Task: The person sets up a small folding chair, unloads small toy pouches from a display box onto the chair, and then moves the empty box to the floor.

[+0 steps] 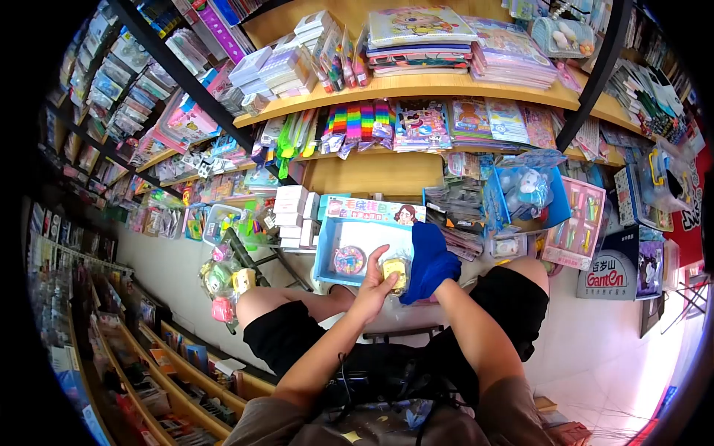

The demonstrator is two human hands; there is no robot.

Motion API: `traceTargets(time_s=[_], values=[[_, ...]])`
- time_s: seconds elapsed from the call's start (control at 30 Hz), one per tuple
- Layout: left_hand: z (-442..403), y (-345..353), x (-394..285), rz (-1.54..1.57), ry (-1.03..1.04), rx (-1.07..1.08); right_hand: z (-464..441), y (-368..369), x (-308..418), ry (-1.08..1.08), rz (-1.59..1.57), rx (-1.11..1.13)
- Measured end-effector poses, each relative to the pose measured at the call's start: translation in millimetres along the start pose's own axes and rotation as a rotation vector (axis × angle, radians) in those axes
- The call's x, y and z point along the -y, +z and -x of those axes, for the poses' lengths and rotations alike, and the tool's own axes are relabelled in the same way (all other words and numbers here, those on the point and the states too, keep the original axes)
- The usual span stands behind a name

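Observation:
Between the fingers and thumb of my left hand [377,284] is a small yellow item [395,275] in clear plastic wrapping. A dark blue cloth [431,260] covers my right hand [444,288], hiding its fingers, and hangs right beside the yellow item. Just beyond both hands stands an open light-blue display box [325,256] with a printed header card. Inside the box lies a round, colourful packaged piece [349,260].
White small boxes [291,212] are stacked left of the display box. A folding stool [256,260] with wrapped plush items [219,279] stands at left. To the right are a blue bin [550,215] and a pink boxed set [574,223]. Stocked wooden shelves [416,89] rise ahead.

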State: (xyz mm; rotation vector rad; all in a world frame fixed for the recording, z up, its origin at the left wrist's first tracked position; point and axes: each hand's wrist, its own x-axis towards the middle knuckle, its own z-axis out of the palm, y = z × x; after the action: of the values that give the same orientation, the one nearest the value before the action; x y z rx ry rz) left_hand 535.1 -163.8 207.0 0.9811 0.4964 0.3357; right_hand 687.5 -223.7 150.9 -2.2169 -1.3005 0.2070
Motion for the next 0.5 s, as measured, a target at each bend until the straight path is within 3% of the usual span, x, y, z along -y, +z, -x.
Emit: traceTargets(time_s=[0.07, 0.1, 0.17, 0.2, 0.33, 0.37, 0.5], values=[[-6, -9, 5, -0.06, 0.086, -0.055, 1, 16, -10, -0.063, -0.029, -0.099], [-10, -16, 11, -0.089, 0.127, -0.083, 0, 33, -19, -0.099, -0.248, -0.137], [-21, -32, 23, -0.343, 0.164, -0.111, 1, -5, 21, 0.083, -1.126, 0.057], [-25, -35, 25, -0.473, 0.178, -0.121, 5, -23, 35, -0.052, -1.135, 0.112], [-26, -12, 11, -0.968, 0.297, -0.211, 19, -17, 42, -0.072, -0.93, -0.026], [-24, -2, 3, -1.026, 0.206, -0.191, 21, -17, 40, -0.083, -0.866, -0.054], [-25, -18, 20, -0.892, 0.153, 0.016, 10, -12, 18, -0.051, -0.701, -0.118]])
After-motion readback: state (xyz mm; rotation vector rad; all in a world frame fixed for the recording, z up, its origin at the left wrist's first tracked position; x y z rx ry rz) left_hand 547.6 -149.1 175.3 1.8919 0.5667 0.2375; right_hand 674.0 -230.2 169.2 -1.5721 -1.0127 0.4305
